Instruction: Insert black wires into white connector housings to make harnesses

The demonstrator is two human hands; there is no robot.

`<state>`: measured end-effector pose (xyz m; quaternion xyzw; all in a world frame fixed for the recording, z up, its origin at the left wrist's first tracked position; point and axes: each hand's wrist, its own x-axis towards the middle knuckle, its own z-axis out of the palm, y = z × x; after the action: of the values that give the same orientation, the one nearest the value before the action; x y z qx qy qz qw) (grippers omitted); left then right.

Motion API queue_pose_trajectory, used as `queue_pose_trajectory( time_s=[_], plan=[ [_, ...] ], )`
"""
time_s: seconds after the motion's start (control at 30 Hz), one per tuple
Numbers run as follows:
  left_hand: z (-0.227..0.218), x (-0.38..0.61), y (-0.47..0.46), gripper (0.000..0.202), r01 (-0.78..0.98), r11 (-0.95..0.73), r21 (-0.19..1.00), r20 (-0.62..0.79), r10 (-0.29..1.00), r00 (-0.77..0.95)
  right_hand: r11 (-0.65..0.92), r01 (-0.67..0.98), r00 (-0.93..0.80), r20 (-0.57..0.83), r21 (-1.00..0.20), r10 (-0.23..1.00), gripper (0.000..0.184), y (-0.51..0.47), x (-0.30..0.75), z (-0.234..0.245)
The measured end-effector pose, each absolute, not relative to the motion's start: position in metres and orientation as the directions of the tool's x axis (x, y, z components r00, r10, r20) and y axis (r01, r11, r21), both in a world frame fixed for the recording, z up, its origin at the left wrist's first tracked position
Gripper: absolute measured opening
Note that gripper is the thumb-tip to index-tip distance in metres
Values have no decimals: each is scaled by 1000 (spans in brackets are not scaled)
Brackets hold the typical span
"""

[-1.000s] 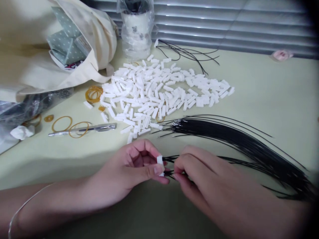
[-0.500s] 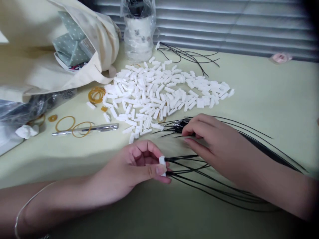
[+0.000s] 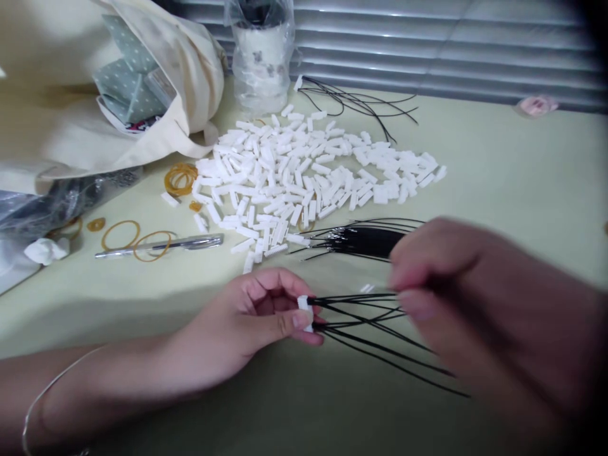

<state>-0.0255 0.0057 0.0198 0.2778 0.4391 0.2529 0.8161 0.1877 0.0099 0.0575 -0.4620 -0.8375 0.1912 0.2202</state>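
My left hand [image 3: 273, 310] pinches a white connector housing [image 3: 304, 311] between thumb and fingers. Several black wires [image 3: 354, 301] run out of the housing to the right, passing under my right hand [image 3: 418, 278]. That right hand is smeared by motion, its thumb and fingers pressed together on what looks like a single black wire. Pale blurred tips [image 3: 367, 288] show just left of its fingers; the rest of that wire is hard to make out. Behind lies a bundle of black wires [image 3: 373, 242] with metal ends pointing left.
A heap of white connector housings [image 3: 304, 164] covers the table's middle. To the left are rubber bands [image 3: 180, 180], a pen [image 3: 199, 242] and a cloth bag [image 3: 190, 95]. A plastic-wrapped roll [image 3: 262, 69] and a wired connector [image 3: 351, 95] lie at the back, near blinds [image 3: 427, 38].
My right hand has left the wire bundle and come right and nearer to me, fingers closed. My left hand keeps the housing, almost still. The view has shifted slightly.
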Motion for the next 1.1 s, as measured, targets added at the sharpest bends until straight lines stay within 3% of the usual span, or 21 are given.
queue_pose_trajectory(
  time_s=[0.07, 0.17, 0.37, 0.63, 1.1],
  plan=[
    [21, -25, 6, 10, -173, 704, 689, -566, 672, 477, 575, 646, -589, 151, -502, 794, 15, 0, 183, 53],
    [21, -25, 6, 11, -174, 700, 692, -566, 676, 471, 676, 640, -701, 84, -365, 709, 25, -6, 177, 42],
    [20, -26, 6, 12, -163, 700, 695, -568, 673, 474, 791, 580, -780, 150, -194, 608, 27, -6, 175, 36],
    [21, -25, 4, 9, -171, 683, 710, -546, 688, 478, 755, 632, -736, 171, -175, 656, 26, -9, 170, 37],
    [23, -22, 3, 10, -136, 695, 706, -577, 675, 460, 699, 667, -673, 195, -256, 714, 21, -17, 160, 34]
  ],
)
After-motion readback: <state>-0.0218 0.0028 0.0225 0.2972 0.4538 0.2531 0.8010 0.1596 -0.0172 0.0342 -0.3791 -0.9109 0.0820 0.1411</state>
